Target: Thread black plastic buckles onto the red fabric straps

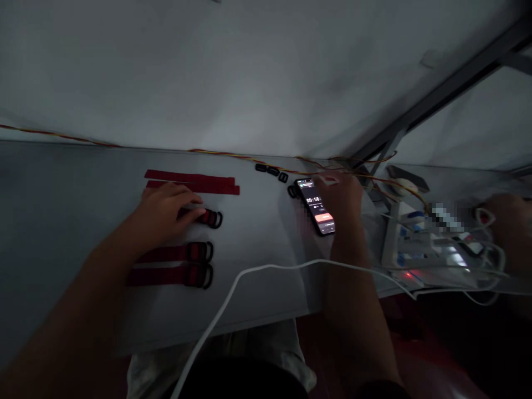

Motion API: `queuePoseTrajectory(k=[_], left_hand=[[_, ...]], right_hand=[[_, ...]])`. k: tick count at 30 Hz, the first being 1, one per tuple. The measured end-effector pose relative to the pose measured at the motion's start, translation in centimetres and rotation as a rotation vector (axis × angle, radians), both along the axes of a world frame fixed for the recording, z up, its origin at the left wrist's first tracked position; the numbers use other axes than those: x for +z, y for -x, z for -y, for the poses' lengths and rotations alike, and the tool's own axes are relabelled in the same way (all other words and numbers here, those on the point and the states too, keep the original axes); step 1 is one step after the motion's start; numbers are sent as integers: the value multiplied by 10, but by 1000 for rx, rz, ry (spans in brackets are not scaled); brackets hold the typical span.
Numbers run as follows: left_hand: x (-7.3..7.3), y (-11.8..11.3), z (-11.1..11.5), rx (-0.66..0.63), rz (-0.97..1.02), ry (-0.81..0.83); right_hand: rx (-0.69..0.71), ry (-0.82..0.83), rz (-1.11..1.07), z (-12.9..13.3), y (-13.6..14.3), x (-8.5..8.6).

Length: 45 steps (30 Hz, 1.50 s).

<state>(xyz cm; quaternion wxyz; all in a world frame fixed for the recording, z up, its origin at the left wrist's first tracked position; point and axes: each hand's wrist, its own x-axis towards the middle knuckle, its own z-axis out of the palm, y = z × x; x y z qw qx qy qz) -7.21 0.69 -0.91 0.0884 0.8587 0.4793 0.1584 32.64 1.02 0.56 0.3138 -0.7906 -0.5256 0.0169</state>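
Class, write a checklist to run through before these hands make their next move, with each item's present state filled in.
1. Plain red fabric strips flat, side by side: ok.
2. Nearest two red straps fitted with black rings: ok.
3. Left hand gripping the third ringed strap firmly: cannot tell; the hand partly covers it.
4. Small black buckles all apart from the black phone with lit screen: not ok; one sits at its left edge.
5. Right hand clear of the phone: not ok; it overlaps the screen's right side.
6. White cable clear of the right forearm: not ok; it crosses it in this view.
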Motion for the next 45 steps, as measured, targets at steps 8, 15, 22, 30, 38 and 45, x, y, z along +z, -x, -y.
queuePoseTrajectory(k=[8,15,22,30,38,45], left_hand=[[-3,-6,-3,-34,1,141],[-4,-2,-5,-40,2,154],[-11,3,-11,-38,81,130],[-10,17,-17,-14,116,229],[-4,14,-15,19,90,202],[-4,13,-10,-16,129,143]], right_hand=[[-209,166,-48,-12,-22,-23],[-166,97,-250,-8,-43,-26],[-6,62,-550,21,-64,-29],[228,174,-719,50,-66,-16],[334,232,-765,51,-77,-20],[346,237,-764,50,-73,-20]])
